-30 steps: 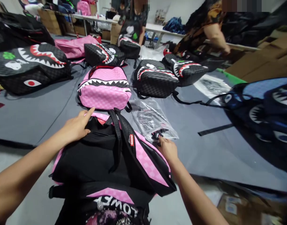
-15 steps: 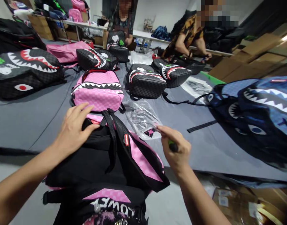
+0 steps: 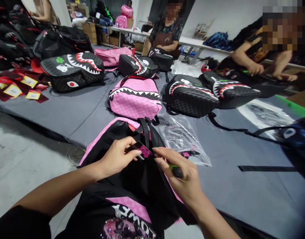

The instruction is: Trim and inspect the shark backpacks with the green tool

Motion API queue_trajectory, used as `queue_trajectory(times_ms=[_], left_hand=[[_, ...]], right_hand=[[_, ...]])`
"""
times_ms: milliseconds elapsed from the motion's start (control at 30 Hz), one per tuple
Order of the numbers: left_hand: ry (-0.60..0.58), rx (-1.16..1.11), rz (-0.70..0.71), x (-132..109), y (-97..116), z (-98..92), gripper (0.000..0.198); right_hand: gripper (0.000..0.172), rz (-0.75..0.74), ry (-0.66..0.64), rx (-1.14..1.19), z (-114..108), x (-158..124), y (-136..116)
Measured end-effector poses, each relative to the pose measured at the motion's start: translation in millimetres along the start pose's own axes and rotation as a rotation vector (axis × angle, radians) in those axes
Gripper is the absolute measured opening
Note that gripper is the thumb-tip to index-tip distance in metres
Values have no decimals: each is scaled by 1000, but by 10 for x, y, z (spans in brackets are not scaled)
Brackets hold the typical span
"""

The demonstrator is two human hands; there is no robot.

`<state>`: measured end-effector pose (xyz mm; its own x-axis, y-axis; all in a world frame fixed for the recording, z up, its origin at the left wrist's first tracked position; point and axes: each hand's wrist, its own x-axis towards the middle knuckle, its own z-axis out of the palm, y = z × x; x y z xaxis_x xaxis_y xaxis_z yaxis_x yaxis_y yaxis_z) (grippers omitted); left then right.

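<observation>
**Small black card in the left hand, above a black-and-pink backpack**

The left hand pinches the card by its near edge between thumb and fingers, its pink print facing up. The right hand is just beside the card's other end, thumb and forefinger close together; whether those tips grip anything cannot be told. Its curled fingers hold a green-and-black tool against the palm. The backpack lies under both hands, its dark straps just beyond the card.

Past the right hand, a clear plastic bag lies on the grey bench, and farther off sits a black checkered backpack with a toothed mouth. Beyond the left hand stands a pink backpack; red tags are scattered well to that hand's left. Across the bench from the hands, a person in a brown apron works beside another person.
</observation>
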<state>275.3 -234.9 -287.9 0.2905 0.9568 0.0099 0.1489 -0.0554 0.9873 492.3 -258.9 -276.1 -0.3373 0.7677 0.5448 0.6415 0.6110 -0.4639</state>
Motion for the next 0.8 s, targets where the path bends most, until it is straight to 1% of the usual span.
queue_trajectory(times_ms=[33, 67, 167, 233, 333, 367, 400, 433, 467, 500, 533, 567, 600, 633, 667, 733, 767, 800], left_hand=[[1, 38, 14, -46, -29, -1, 17], [3, 81, 35, -94, -62, -4, 16], [12, 222, 95, -232, -177, -45, 15], [44, 272, 122, -313, -255, -92, 13], [112, 294, 188, -400, -347, -157, 14], [129, 310, 225, -418, -367, -178, 13], [149, 335, 275, -429, -384, -203, 11], [180, 372, 339, -433, -398, -233, 14], [231, 419, 399, -431, -414, -272, 21], [308, 476, 444, -422, -433, -320, 30], [399, 540, 455, -407, -458, -376, 39], [491, 608, 428, -388, -490, -436, 46], [555, 672, 358, -366, -530, -497, 53], [578, 727, 259, -345, -578, -555, 61], [558, 767, 157, -325, -630, -604, 67], [456, 803, 12, -300, -736, -672, 71], [415, 802, -16, -294, -785, -688, 69], [400, 795, -19, -292, -827, -695, 65]], right_hand=[[12, -4, -57, -5, 28, 46, -23], [10, -12, -115, -19, 57, 90, -45], [13, 2, -258, -46, 146, 192, -110], [12, 13, -353, -6, 197, 239, -161], [13, -41, -455, 55, 245, 311, -220], [13, -75, -460, 48, 251, 342, -219], [13, -107, -435, 18, 253, 379, -201], [13, -131, -384, -29, 254, 421, -166], [13, -141, -316, -88, 255, 468, -118], [13, -137, -239, -153, 260, 519, -60], [14, -117, -174, -218, 271, 573, 0], [14, -85, -143, -275, 291, 628, 54], [14, -45, -161, -320, 320, 682, 96], [14, -5, -229, -355, 359, 736, 121], [16, 29, -332, -384, 407, 788, 127], [25, 77, -572, -443, 519, 882, 92], [27, 86, -672, -481, 580, 924, 60], [28, 84, -751, -524, 640, 959, 26]])
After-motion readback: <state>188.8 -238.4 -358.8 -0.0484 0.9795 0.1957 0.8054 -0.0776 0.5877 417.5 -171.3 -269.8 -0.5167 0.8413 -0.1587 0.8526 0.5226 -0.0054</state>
